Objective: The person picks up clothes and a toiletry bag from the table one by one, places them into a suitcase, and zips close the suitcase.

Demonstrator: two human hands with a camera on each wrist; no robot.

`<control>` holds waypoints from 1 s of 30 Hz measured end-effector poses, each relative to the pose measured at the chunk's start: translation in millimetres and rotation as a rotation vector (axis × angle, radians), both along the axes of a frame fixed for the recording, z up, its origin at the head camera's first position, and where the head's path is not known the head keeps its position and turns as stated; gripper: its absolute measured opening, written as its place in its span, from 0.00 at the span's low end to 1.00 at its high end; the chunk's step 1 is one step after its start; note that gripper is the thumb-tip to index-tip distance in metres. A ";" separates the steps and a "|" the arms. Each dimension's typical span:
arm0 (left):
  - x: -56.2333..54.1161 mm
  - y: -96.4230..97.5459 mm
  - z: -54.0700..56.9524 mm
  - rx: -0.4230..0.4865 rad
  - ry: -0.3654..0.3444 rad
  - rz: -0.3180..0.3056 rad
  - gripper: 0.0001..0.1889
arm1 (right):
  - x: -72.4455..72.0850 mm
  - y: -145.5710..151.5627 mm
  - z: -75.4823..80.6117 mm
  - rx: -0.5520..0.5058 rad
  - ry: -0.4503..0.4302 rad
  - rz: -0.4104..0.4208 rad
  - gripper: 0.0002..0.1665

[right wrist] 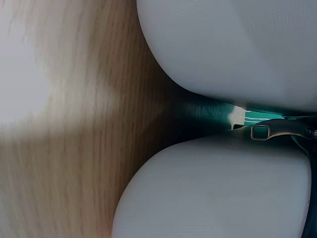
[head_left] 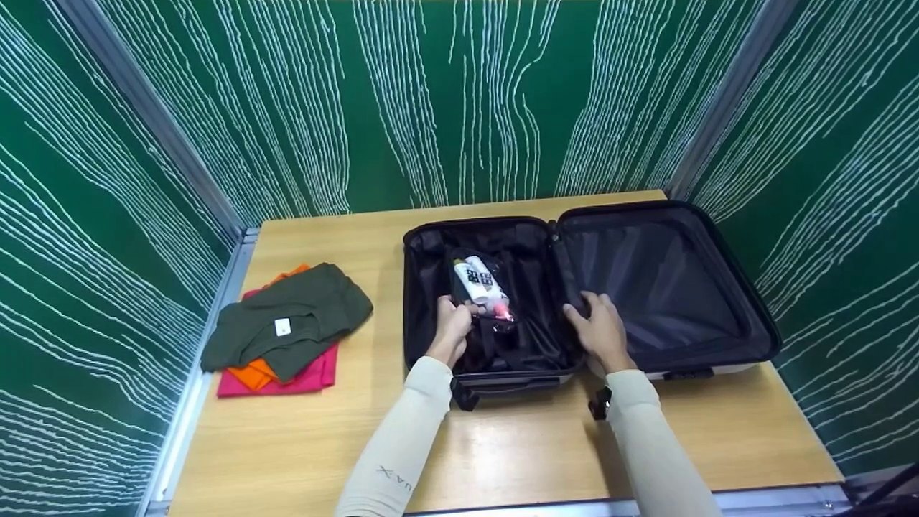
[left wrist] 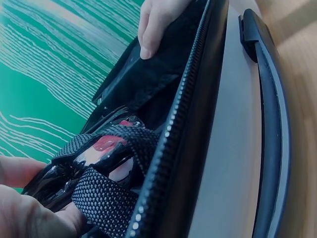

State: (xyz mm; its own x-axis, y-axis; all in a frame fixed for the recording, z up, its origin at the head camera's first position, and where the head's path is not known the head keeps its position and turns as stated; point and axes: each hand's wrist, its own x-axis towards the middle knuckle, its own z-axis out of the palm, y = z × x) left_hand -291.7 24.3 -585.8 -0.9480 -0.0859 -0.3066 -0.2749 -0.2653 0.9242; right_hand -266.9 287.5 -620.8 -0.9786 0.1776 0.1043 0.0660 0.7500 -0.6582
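Observation:
An open dark suitcase (head_left: 406, 287) lies on the table with its two halves spread side by side. In the left half sits a see-through toiletry pouch (head_left: 479, 276) with dark trim, holding white bottles and something pink. My left hand (head_left: 454, 327) pinches the pouch's near edge; the left wrist view shows the thumb and fingers (left wrist: 20, 171) on its shiny black side, beside a woven black strap (left wrist: 101, 196). On the suitcase's middle edge rests my right hand (head_left: 602, 330), fingers extended. The right wrist view shows only the pale suitcase shells (right wrist: 223, 193) and wood.
Folded clothes lie at the left of the table (head_left: 388, 438): a dark green shirt (head_left: 330, 294) over orange (head_left: 253, 375) and pink (head_left: 309, 380) pieces. Green walls with white streaks (head_left: 402, 108) enclose the back and sides. The suitcase's right half (head_left: 646, 287) lies near the right wall.

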 end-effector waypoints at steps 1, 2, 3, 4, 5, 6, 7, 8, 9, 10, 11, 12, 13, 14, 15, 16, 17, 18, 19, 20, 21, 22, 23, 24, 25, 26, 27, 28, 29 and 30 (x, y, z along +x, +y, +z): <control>-0.2 -0.3 -0.4 -0.005 0.000 0.001 0.26 | -0.1 0.0 -0.2 0.000 0.002 -0.002 0.37; -0.5 -0.7 -0.9 -0.010 0.000 0.001 0.26 | -0.3 0.2 -0.5 0.000 0.003 -0.003 0.37; -0.4 -1.0 -1.0 -0.015 0.005 0.001 0.26 | -0.6 0.3 -0.7 0.001 0.003 -0.002 0.37; -0.6 -1.2 -1.6 -0.017 0.005 0.002 0.26 | -0.9 0.7 -1.1 0.002 0.001 0.001 0.37; -0.9 -1.4 -2.3 -0.018 0.002 0.003 0.26 | -1.5 1.0 -1.4 0.000 -0.003 0.001 0.37; -1.3 -1.7 -3.1 -0.019 0.004 0.001 0.26 | -1.9 1.2 -1.5 0.000 -0.008 0.002 0.37; -1.7 -1.9 -4.0 -0.018 0.002 0.001 0.26 | -2.2 1.5 -1.7 0.001 -0.012 0.004 0.37; -1.8 -2.3 -4.6 -0.018 0.000 0.002 0.26 | -2.5 1.7 -1.9 0.001 -0.015 0.008 0.37; -1.9 -2.6 -5.1 -0.016 -0.003 0.004 0.26 | -2.7 1.9 -1.9 0.001 -0.016 0.010 0.37; -2.4 -2.7 -6.2 -0.011 -0.007 0.006 0.26 | -2.9 2.2 -2.0 0.001 -0.017 0.012 0.37; -2.6 -3.0 -6.9 -0.007 -0.006 0.009 0.26 | -3.0 2.3 -1.9 0.001 -0.016 0.012 0.37; -2.8 -3.1 -7.4 -0.004 0.001 0.013 0.25 | -3.0 2.5 -1.8 0.001 -0.015 0.012 0.37; -2.6 -3.4 -7.5 -0.006 0.002 0.019 0.24 | -3.1 2.6 -1.7 0.000 -0.012 0.012 0.37; -2.6 -3.7 -7.5 -0.010 0.006 0.026 0.22 | -3.3 3.0 -1.7 -0.001 -0.009 0.011 0.37; -2.0 -3.7 -6.4 -0.015 0.015 0.031 0.21 | -3.3 3.3 -1.6 -0.001 -0.007 0.010 0.37; -1.9 -4.5 -6.4 -0.015 0.018 0.033 0.20 | -3.2 3.2 -1.7 -0.002 -0.005 0.009 0.36; -1.7 -5.2 -6.4 -0.018 0.019 0.036 0.20 | -3.2 3.1 -1.9 -0.004 -0.003 0.007 0.36; -1.8 -5.8 -6.6 -0.022 0.021 0.038 0.20 | -3.1 3.0 -2.2 -0.005 -0.003 0.006 0.36; -1.6 -6.8 -6.2 -0.022 0.014 0.041 0.21 | -3.0 2.6 -2.4 -0.005 -0.001 0.006 0.36; -1.3 -7.6 -6.2 -0.019 0.008 0.041 0.22 | -2.9 2.3 -2.7 -0.005 -0.001 0.005 0.36; -0.9 -8.3 -6.1 -0.017 0.004 0.042 0.24 | -2.7 1.9 -3.0 -0.005 -0.001 0.006 0.36; -1.6 -8.9 -7.1 -0.012 -0.005 0.042 0.25 | -2.8 1.7 -2.7 -0.005 -0.002 0.007 0.37; -1.6 -9.4 -7.4 -0.015 -0.007 0.045 0.26 | -2.8 1.6 -2.6 -0.006 -0.003 0.008 0.37; -1.5 -10.0 -7.4 -0.017 -0.003 0.048 0.27 | -2.9 1.4 -2.4 -0.007 -0.003 0.009 0.37; -1.2 -10.7 -7.3 -0.021 0.000 0.051 0.27 | -2.9 1.4 -2.2 -0.007 -0.003 0.010 0.37; -1.2 -11.0 -7.7 -0.028 0.007 0.052 0.27 | -2.9 1.5 -2.1 -0.008 -0.003 0.010 0.37; -1.3 -11.6 -8.0 -0.032 0.017 0.056 0.27 | -3.0 1.6 -2.0 -0.010 -0.002 0.011 0.37; -1.4 -12.1 -8.3 -0.038 0.028 0.058 0.27 | -2.8 1.7 -1.7 -0.011 -0.002 0.011 0.37; -1.3 -12.7 -8.2 -0.039 0.037 0.060 0.27 | -2.9 1.9 -1.6 -0.011 0.000 0.009 0.37; -1.4 -13.4 -8.0 -0.037 0.050 0.060 0.28 | -2.9 2.2 -1.4 -0.010 0.001 0.009 0.37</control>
